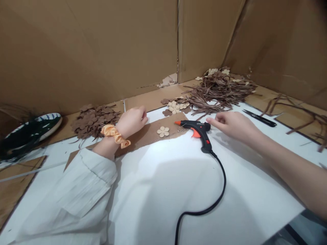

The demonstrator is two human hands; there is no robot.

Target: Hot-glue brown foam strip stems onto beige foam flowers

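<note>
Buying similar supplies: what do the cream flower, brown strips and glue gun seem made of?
The cream flower looks like matte felt or thin leather, flat, no sheen. The brown strips look similar, limp and curling. The glue gun looks like moulded, glossy black plastic.

Single head-worn view, close in, facing forward and down past the left hand (131, 120) and right hand (231, 126) toward a cardboard wall (89, 51); probably wide-angle.

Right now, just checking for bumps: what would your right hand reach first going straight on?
The right hand would probably meet the black and orange glue gun first; its fingers point at the gun's rear, though depth is hard to judge here.
</note>
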